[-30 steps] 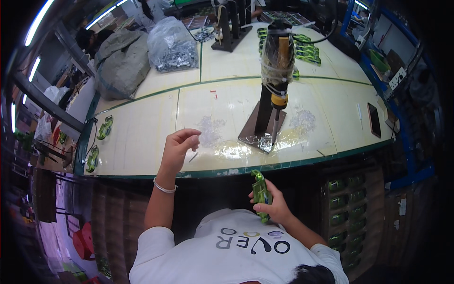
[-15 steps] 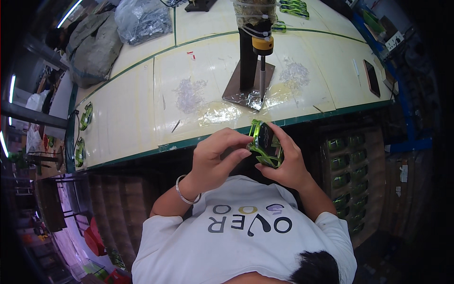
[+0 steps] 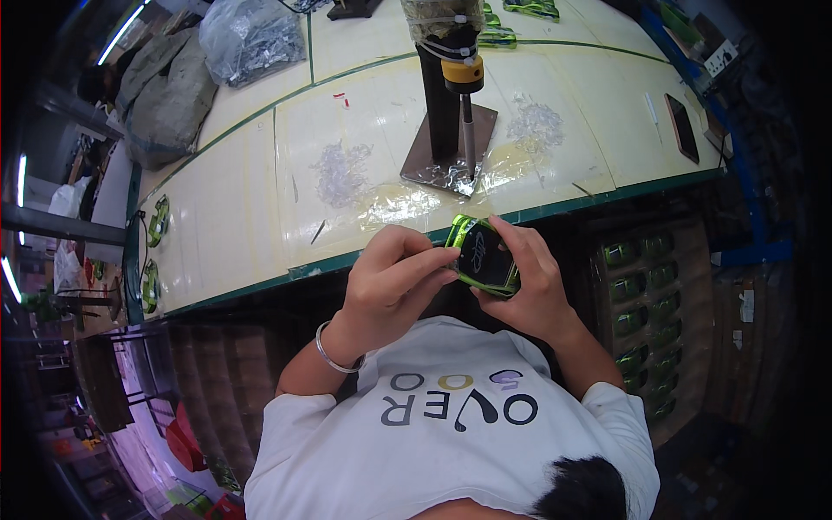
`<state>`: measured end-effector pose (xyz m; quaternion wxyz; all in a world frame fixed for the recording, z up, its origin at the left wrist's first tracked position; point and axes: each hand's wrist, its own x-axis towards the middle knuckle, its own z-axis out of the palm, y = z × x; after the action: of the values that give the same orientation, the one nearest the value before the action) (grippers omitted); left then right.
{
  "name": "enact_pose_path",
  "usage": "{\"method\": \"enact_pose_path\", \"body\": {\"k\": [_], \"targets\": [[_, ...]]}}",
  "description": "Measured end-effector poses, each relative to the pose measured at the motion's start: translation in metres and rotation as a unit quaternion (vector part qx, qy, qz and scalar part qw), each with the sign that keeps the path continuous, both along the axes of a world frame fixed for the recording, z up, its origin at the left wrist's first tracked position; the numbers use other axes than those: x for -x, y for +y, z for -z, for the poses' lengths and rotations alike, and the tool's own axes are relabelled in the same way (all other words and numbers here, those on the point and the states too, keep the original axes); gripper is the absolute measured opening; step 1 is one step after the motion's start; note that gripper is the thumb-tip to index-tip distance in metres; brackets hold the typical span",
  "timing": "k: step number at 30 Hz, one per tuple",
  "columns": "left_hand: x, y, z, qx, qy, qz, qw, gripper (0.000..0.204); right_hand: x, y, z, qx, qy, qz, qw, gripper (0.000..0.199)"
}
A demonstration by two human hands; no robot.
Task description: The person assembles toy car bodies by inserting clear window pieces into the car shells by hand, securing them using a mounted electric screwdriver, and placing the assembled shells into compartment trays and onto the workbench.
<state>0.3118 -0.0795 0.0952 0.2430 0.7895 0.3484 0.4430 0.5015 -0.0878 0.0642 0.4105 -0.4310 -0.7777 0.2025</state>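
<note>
While both hands grip it, the green-and-black toy car shell [image 3: 484,257] sits off the table [image 3: 234,234], left hand [image 3: 394,277] pinching its end, right hand [image 3: 529,282] cupping it; press stand [image 3: 451,104] idle, so fitting looks unfinished.

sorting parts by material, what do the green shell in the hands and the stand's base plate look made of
Green shell: probably glossy moulded plastic, bright green rim with a dark shiny middle that catches highlights.
Base plate of the stand: looks like dull grey-brown metal, flat and thin-edged, partly under clear film; the film leaves it uncertain.
</note>
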Motion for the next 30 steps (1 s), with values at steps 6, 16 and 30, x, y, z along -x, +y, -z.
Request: {"method": "enact_pose_path", "body": {"k": [6,16,30], "targets": [[0.003,0.002,-0.003,-0.015,0.035,0.012,0.999,0.029,-0.001,0.001,-0.001,-0.022,-0.016,0.002,1.000,0.071],[-0.002,0.001,0.000,-0.151,0.123,0.023,0.981,0.034,-0.001,-0.003,0.001,0.036,0.023,-0.008,0.999,0.073],[-0.010,-0.015,0.051,-0.092,0.197,0.004,0.976,0.038,0.001,-0.022,0.042,0.144,0.007,0.048,0.988,0.071]]}}
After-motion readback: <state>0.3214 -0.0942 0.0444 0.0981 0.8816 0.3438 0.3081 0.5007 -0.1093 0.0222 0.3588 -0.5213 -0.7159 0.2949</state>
